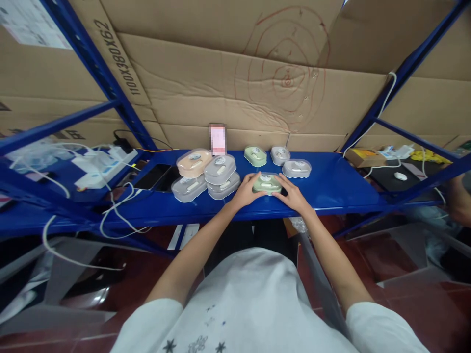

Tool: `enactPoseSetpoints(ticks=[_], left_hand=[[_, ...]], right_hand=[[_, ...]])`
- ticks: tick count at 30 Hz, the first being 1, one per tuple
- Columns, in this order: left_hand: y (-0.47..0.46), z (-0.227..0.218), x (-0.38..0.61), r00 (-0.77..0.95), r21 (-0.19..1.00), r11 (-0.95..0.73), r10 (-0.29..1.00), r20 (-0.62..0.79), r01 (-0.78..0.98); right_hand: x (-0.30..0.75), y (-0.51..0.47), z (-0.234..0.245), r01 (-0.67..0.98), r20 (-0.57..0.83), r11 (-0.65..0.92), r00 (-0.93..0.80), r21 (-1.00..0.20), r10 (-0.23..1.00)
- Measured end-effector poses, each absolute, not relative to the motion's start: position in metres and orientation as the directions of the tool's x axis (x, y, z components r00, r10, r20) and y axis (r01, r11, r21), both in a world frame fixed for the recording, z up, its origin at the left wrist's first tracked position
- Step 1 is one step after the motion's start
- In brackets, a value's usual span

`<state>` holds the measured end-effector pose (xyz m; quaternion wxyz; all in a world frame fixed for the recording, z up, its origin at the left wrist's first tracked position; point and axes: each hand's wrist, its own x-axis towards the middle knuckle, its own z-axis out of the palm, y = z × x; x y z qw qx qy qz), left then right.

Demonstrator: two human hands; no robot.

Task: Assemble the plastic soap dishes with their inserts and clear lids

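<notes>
A green plastic case with a clear lid (267, 182) lies on the blue metal shelf (331, 189) in front of me. My left hand (247, 190) curls round its left side and my right hand (292, 192) grips its right side, both touching it. To the left stand a peach case (193, 163) and several grey cases (220, 169), some stacked. Behind are another green case (255, 155) and two grey cases (296, 167).
A small blurred card (217, 138) leans on the cardboard back wall. Black phones (154, 176), white power strips (99, 166) and cables lie at the left. At the right are a yellow box (362, 156), a white mouse (400, 176) and another person's arm (458, 198).
</notes>
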<state>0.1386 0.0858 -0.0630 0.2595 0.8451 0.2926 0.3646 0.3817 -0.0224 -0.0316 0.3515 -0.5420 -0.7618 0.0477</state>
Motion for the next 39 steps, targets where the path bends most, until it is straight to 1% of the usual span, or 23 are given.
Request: enactPoseSetpoints(ticks=[6, 12, 17, 22, 25, 27, 29, 35, 39], left_hand=[[0.087, -0.063, 0.144, 0.587, 0.626, -0.713, 0.665, 0.462, 0.316], [0.085, -0.06, 0.149, 0.57, 0.579, -0.721, 0.676, 0.467, 0.381], [0.077, -0.053, 0.151, 0.541, 0.505, -0.727, 0.685, 0.488, 0.465], [0.064, -0.041, 0.153, 0.567, 0.397, -0.771, 0.636, 0.524, 0.498], [0.06, -0.038, 0.154, 0.58, 0.359, -0.785, 0.617, 0.532, 0.506], [0.06, -0.037, 0.156, 0.583, 0.349, -0.786, 0.614, 0.532, 0.51], [0.063, -0.038, 0.157, 0.592, 0.348, -0.791, 0.609, 0.527, 0.504], [0.07, -0.038, 0.158, 0.598, 0.377, -0.804, 0.594, 0.539, 0.459], [0.073, -0.039, 0.158, 0.578, 0.413, -0.795, 0.607, 0.546, 0.445]], right_hand=[[0.384, -0.018, -0.039, 0.793, 0.504, 0.399, -0.137, -0.46, 0.853], [0.386, -0.016, -0.046, 0.804, 0.51, 0.384, -0.119, -0.454, 0.852], [0.384, -0.015, -0.042, 0.798, 0.5, 0.414, -0.167, -0.438, 0.85], [0.387, -0.008, -0.042, 0.801, 0.502, 0.477, -0.263, -0.362, 0.824], [0.391, -0.003, -0.045, 0.781, 0.453, 0.464, -0.263, -0.419, 0.852], [0.392, -0.002, -0.047, 0.778, 0.411, 0.418, -0.227, -0.468, 0.883], [0.392, -0.003, -0.047, 0.779, 0.399, 0.395, -0.204, -0.487, 0.894], [0.386, -0.011, -0.037, 0.748, 0.475, 0.472, -0.238, -0.466, 0.847], [0.385, -0.01, -0.035, 0.733, 0.451, 0.48, -0.262, -0.481, 0.853]])
